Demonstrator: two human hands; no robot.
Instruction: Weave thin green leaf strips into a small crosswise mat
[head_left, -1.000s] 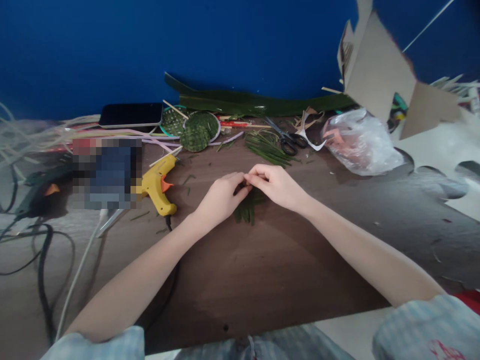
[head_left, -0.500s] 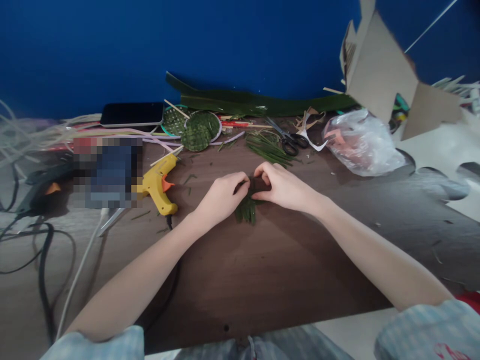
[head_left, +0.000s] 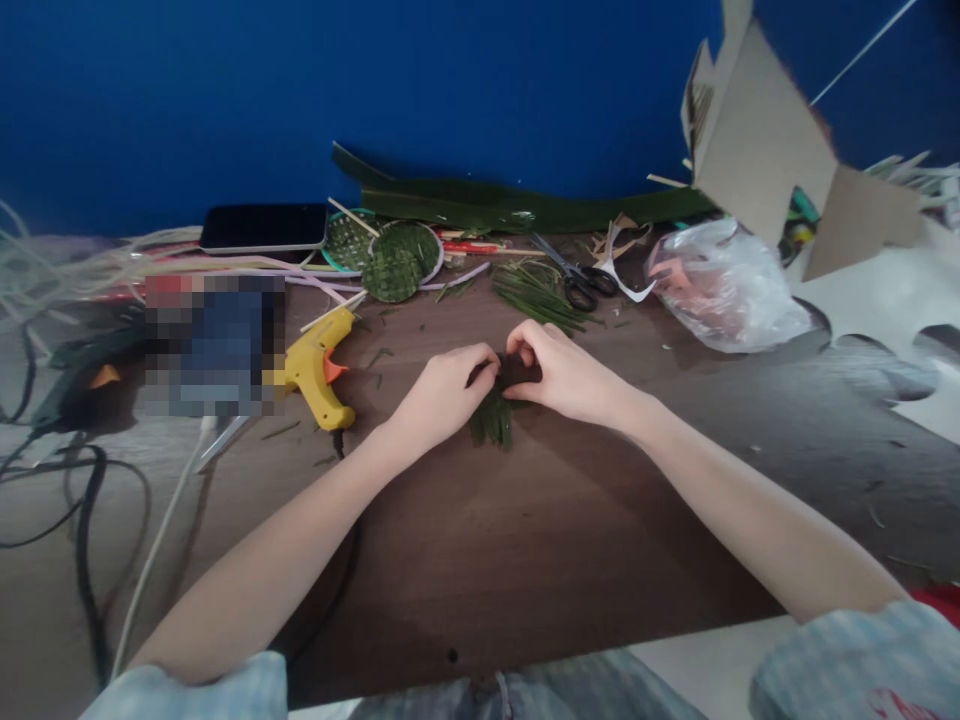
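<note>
A small piece woven of green leaf strips (head_left: 495, 418) lies on the dark wooden table (head_left: 525, 540), its loose ends pointing toward me. My left hand (head_left: 442, 392) rests on its left side with curled fingers pressing the strips. My right hand (head_left: 566, 372) sits on its right side, thumb and forefinger pinched on a strip at the top of the weave. The fingertips of both hands nearly meet above it. Much of the weave is hidden under the hands.
A yellow glue gun (head_left: 319, 368) lies to the left, woven green discs (head_left: 397, 262) and a phone (head_left: 262, 227) behind it. Cut leaf strips (head_left: 536, 292), black scissors (head_left: 581, 280), long leaves (head_left: 517, 208), a plastic bag (head_left: 724, 288) and cardboard (head_left: 757, 130) stand at the back right. Cables (head_left: 82, 500) trail left.
My right hand has dropped from above the left fingertips onto the weave's right side, pinching a strip. The left hand has barely moved.
</note>
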